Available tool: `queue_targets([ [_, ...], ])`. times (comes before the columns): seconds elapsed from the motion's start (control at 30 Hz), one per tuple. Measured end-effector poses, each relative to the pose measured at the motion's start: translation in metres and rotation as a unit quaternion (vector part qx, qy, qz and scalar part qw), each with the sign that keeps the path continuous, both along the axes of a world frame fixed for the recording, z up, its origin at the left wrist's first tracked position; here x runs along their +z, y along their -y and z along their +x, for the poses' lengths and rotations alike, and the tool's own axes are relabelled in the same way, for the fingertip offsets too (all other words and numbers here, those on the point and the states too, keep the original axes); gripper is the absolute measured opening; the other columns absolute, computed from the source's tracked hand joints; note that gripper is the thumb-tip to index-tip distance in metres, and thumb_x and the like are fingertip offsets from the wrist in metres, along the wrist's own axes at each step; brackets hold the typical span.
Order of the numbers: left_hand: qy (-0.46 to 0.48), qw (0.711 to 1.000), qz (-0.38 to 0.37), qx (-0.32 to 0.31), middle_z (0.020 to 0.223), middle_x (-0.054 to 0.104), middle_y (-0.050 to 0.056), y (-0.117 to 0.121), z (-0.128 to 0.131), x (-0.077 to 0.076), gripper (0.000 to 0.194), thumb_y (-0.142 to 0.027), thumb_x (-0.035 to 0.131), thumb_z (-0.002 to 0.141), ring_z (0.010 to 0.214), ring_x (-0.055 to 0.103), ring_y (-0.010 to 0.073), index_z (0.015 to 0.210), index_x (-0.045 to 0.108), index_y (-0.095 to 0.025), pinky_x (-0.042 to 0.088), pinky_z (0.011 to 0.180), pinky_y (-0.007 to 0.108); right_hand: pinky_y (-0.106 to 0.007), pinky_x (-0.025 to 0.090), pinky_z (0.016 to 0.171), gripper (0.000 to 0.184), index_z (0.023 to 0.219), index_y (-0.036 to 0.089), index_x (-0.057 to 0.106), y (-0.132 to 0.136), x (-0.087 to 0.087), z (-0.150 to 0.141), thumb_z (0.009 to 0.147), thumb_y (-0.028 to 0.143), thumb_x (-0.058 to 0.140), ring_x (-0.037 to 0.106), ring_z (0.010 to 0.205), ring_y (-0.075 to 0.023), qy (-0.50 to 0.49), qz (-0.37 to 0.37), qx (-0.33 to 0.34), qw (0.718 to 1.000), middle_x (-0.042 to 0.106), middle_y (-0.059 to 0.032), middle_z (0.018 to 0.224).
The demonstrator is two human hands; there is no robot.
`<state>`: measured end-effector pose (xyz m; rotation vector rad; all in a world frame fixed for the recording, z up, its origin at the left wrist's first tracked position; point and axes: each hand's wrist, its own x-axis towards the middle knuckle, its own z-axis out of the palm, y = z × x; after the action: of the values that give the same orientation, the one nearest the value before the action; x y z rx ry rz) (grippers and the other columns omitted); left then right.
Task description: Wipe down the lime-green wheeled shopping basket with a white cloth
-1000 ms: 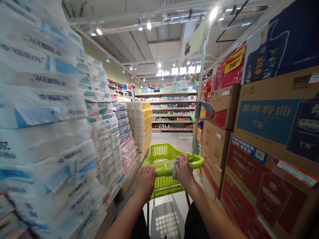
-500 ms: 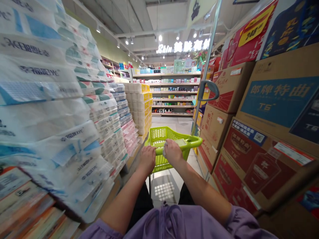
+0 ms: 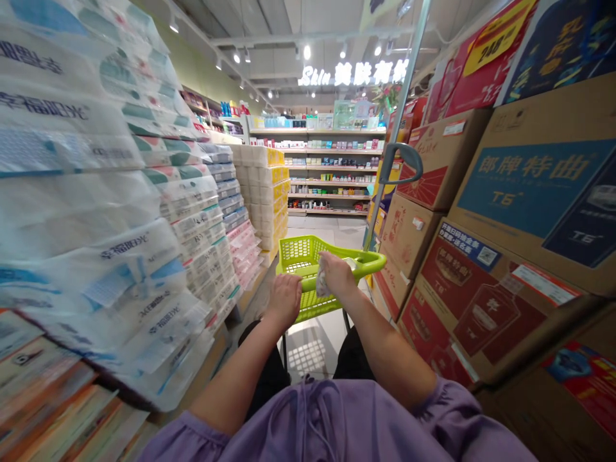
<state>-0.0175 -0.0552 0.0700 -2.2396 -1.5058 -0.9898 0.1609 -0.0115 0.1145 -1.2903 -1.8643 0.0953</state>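
The lime-green shopping cart [image 3: 299, 251] stands right in front of me, its basket a plastic lattice. Near the left end of its handle [image 3: 371, 260], my left hand [image 3: 283, 300] is closed round the bar. My right hand [image 3: 337, 277] is over the middle of the same bar, its fingers pinching a crumpled whitish cloth or tissue [image 3: 322, 282]. Part of that cloth hangs below the bar on my side. Behind the right hand, some of the basket is hidden, and what lies inside cannot be made out.
Tall stacks of wrapped tissue packs [image 3: 115, 256] line the left side. Cardboard cartons [image 3: 486, 282] are piled on the right. A glass door with a grey handle [image 3: 403, 163] stands beside the cartons. Ahead, past yellow-sided paper packs [image 3: 276, 186], are goods shelves [image 3: 332, 151].
The stacks at left have slid outward and look nearer. My right hand has lifted slightly, and more of the whitish cloth shows under it. The left hand keeps its hold on the handle.
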Motion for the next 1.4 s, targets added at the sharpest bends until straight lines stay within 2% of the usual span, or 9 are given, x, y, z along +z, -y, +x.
queue_targets([
  [0.1, -0.007, 1.0, 0.003, -0.006, 0.098, 0.064, 0.007, 0.002, 0.005, -0.001, 0.024, -0.024, 0.036, 0.095, 0.098, 0.054, 0.0234, 0.101, 0.058, -0.019, 0.04, 0.1, 0.045, -0.031, 0.046, 0.089, 0.034, 0.124, 0.018, 0.053, -0.004, 0.008, 0.006, 0.098, 0.024, 0.031, 0.061, 0.104, -0.0187, -0.107, 0.079, -0.076, 0.988, 0.065, -0.0091, 0.115],
  [0.2, -0.011, 1.0, 0.008, -0.008, 0.097, 0.063, 0.007, 0.004, 0.009, -0.002, 0.023, -0.024, 0.036, 0.095, 0.098, 0.054, 0.0235, 0.101, 0.058, -0.019, 0.04, 0.099, 0.044, -0.035, 0.043, 0.093, 0.033, 0.118, 0.015, 0.056, -0.004, 0.009, 0.009, 0.096, 0.035, 0.042, 0.057, 0.111, -0.023, -0.043, 0.071, -0.116, 0.99, 0.063, -0.0136, 0.118],
  [0.3, -0.014, 1.0, 0.016, -0.012, 0.096, 0.063, 0.007, 0.005, 0.01, -0.002, 0.023, -0.024, 0.036, 0.095, 0.099, 0.054, 0.0235, 0.101, 0.058, -0.019, 0.041, 0.097, 0.043, -0.035, 0.042, 0.091, 0.025, 0.098, 0.017, 0.063, 0.0, -0.001, 0.004, 0.091, 0.039, 0.053, 0.059, 0.101, -0.0237, 0.115, -0.003, -0.078, 0.99, 0.067, -0.0117, 0.103],
  [0.37, -0.017, 1.0, 0.023, -0.013, 0.095, 0.062, 0.008, 0.006, 0.01, -0.003, 0.023, -0.024, 0.035, 0.095, 0.097, 0.053, 0.0236, 0.101, 0.058, -0.019, 0.041, 0.095, 0.043, -0.034, 0.042, 0.09, 0.021, 0.092, 0.018, 0.064, 0.007, -0.009, -0.004, 0.091, 0.036, 0.053, 0.059, 0.098, -0.0224, 0.155, 0.003, -0.062, 0.986, 0.067, -0.0099, 0.098],
  [0.6, -0.029, 0.999, 0.032, -0.003, 0.093, 0.061, 0.008, 0.006, 0.007, 0.0, 0.025, -0.023, 0.034, 0.095, 0.093, 0.052, 0.0232, 0.095, 0.058, -0.018, 0.042, 0.093, 0.041, -0.036, 0.038, 0.101, 0.021, 0.1, 0.019, 0.066, 0.031, -0.033, -0.02, 0.093, 0.026, 0.048, 0.054, 0.109, -0.0225, 0.113, 0.148, 0.029, 0.982, 0.067, -0.0073, 0.106],
  [0.73, -0.028, 0.999, 0.024, -0.005, 0.092, 0.061, 0.008, 0.008, 0.007, 0.001, 0.026, -0.024, 0.032, 0.096, 0.093, 0.052, 0.023, 0.094, 0.057, -0.018, 0.041, 0.093, 0.041, -0.037, 0.039, 0.099, 0.021, 0.103, 0.019, 0.065, 0.038, -0.04, -0.019, 0.092, 0.026, 0.049, 0.055, 0.106, -0.0224, 0.103, 0.168, 0.064, 0.978, 0.067, -0.0069, 0.105],
  [1.13, -0.037, 0.999, 0.006, -0.001, 0.09, 0.061, 0.008, 0.006, 0.005, 0.002, 0.027, -0.024, 0.031, 0.097, 0.09, 0.051, 0.0234, 0.091, 0.056, -0.018, 0.043, 0.088, 0.04, -0.034, 0.04, 0.085, 0.027, 0.078, 0.018, 0.065, 0.027, -0.014, -0.026, 0.094, 0.029, 0.046, 0.059, 0.085, -0.0204, 0.234, 0.05, 0.03, 0.97, 0.068, -0.0082, 0.087],
  [1.33, -0.028, 0.999, 0.018, -0.015, 0.092, 0.062, 0.009, 0.006, 0.005, 0.001, 0.027, -0.025, 0.031, 0.097, 0.092, 0.053, 0.0237, 0.093, 0.057, -0.018, 0.043, 0.09, 0.042, -0.035, 0.037, 0.091, 0.026, 0.095, 0.017, 0.064, 0.039, -0.037, -0.029, 0.096, 0.029, 0.041, 0.054, 0.098, -0.0222, 0.152, 0.166, 0.014, 0.974, 0.065, -0.0096, 0.098],
  [1.4, -0.031, 0.999, 0.024, -0.015, 0.092, 0.062, 0.009, 0.007, 0.006, 0.0, 0.027, -0.025, 0.032, 0.097, 0.093, 0.054, 0.0241, 0.094, 0.058, -0.018, 0.043, 0.091, 0.044, -0.035, 0.038, 0.09, 0.024, 0.092, 0.017, 0.063, 0.04, -0.038, -0.029, 0.096, 0.028, 0.042, 0.054, 0.095, -0.0222, 0.149, 0.159, 0.001, 0.976, 0.065, -0.0096, 0.094],
])
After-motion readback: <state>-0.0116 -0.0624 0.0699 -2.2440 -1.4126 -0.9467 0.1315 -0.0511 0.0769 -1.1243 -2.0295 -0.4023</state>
